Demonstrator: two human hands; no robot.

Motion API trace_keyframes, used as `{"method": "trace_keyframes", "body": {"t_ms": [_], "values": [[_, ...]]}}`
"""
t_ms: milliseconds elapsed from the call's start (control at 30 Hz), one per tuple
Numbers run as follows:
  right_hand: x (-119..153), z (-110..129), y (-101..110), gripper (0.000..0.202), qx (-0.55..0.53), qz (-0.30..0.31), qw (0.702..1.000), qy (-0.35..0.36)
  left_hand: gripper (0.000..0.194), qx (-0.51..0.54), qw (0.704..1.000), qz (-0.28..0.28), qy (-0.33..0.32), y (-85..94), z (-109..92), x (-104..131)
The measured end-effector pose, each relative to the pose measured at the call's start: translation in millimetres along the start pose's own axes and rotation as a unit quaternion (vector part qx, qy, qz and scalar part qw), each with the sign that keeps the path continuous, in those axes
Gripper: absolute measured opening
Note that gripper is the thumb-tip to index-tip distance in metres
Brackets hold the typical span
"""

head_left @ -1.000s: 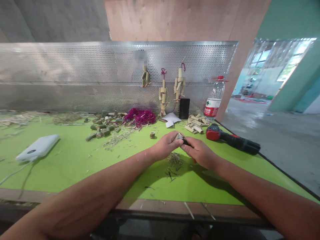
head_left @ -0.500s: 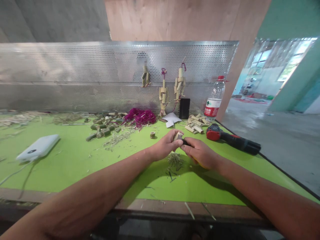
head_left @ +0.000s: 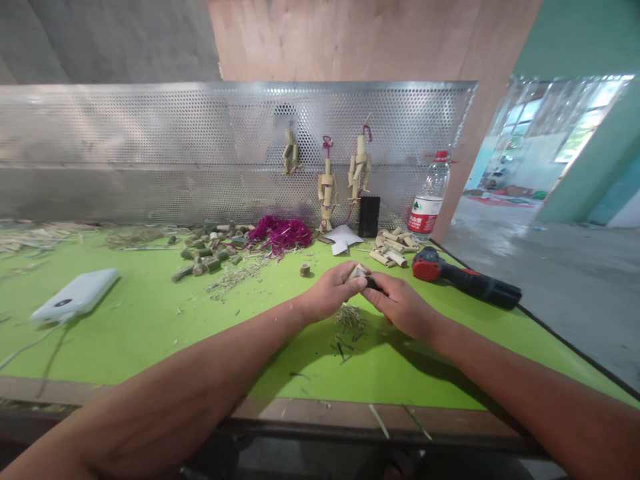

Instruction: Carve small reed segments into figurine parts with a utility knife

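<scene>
Craft workshop, shavings [head_left: 350, 319] on green tabletop [head_left: 200, 347], power tool [head_left: 467, 280], 3 stick figures [head_left: 327, 190]

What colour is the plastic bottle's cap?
The bottle cap is red, seen best in the head view.

A short, pale piece [head_left: 357, 271], seemingly of cut bamboo, is held tilted in the left hand's [head_left: 330, 292] grip, above the bench [head_left: 210, 333], partly covered by the fingers. Against it, just to its right, is a black tool [head_left: 373, 283], its dark part showing between the two hands and the rest hidden inside the right hand's [head_left: 407, 308] grip.
</scene>
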State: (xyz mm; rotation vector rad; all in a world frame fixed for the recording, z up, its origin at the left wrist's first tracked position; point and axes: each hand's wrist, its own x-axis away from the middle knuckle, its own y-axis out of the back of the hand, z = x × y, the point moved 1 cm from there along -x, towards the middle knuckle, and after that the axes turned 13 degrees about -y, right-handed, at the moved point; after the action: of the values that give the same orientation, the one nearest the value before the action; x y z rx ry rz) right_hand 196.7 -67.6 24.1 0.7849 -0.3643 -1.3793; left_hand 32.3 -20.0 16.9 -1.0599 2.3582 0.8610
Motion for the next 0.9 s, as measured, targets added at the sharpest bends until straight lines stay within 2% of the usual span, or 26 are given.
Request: {"method": "trace_keyframes", "body": {"t_ms": [267,433,600,733,900], "values": [[-2.5,-2.6,0.3,0.03,0.005,-0.03,1.0,0.003,0.031,-0.021,0.999,-0.038,0.03,-3.4,0.8,2.0],[-4.3,-3.1,0.6,0.032,0.004,0.009,1.0,0.013,0.038,0.016,1.0,-0.01,0.003,-5.7,1.8,4.5],[-3.5,-2.4,2.2,0.034,-0.003,0.031,0.999,0.009,0.033,-0.093,0.995,0.006,-0.035,-2.3,-0.9,4.0],[-2.8,-3.1,1.5,0.034,0.025,0.004,1.0,0.014,0.028,-0.18,0.983,-0.002,-0.026,-0.4,-2.4,2.8],[-3.1,-3.6,-0.4,0.033,0.028,-0.048,0.998,0.017,0.031,-0.191,0.981,-0.047,0.001,-1.0,-1.4,2.3]]}}
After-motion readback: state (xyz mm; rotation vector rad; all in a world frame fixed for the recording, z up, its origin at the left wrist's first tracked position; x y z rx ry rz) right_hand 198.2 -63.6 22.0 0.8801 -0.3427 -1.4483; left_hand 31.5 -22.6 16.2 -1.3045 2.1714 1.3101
